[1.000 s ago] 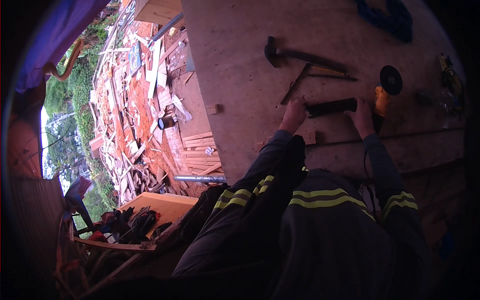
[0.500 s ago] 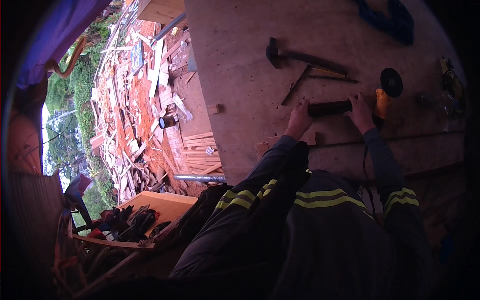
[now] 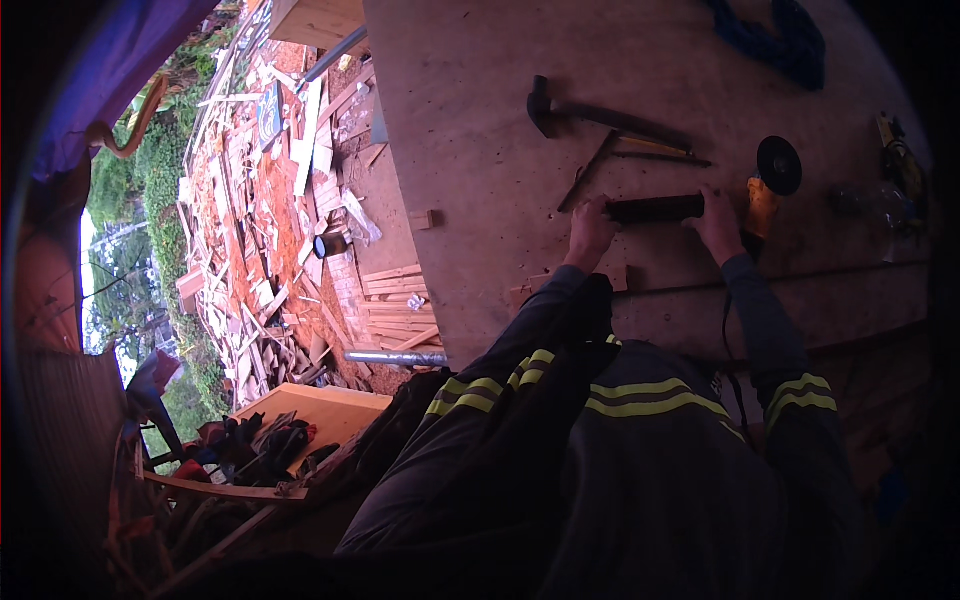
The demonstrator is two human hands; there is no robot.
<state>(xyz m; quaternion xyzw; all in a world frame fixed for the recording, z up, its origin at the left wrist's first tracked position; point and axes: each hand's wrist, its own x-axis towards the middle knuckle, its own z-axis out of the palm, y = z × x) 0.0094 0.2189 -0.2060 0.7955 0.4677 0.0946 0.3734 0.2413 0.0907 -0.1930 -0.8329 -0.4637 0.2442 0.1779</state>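
Note:
A dark, straight, bar-like piece lies crosswise between my hands, over the wooden table. My left hand is closed on its left end, and my right hand grips its right end. What the piece is made of is too dark to tell. Just right of my right hand sits a yellow angle grinder with a dark disc. Beyond the piece lie a hammer, a pencil-like yellow stick and thin dark strips.
Small wood blocks lie near my left forearm on the table. A blue cloth is at the far right, and a yellow tool by the right edge. Left of the table, scrap wood and a black cup cover the ground.
The dark piece has turned slightly in my hands and another face shows. My left hand has shifted a little toward me and to the left.

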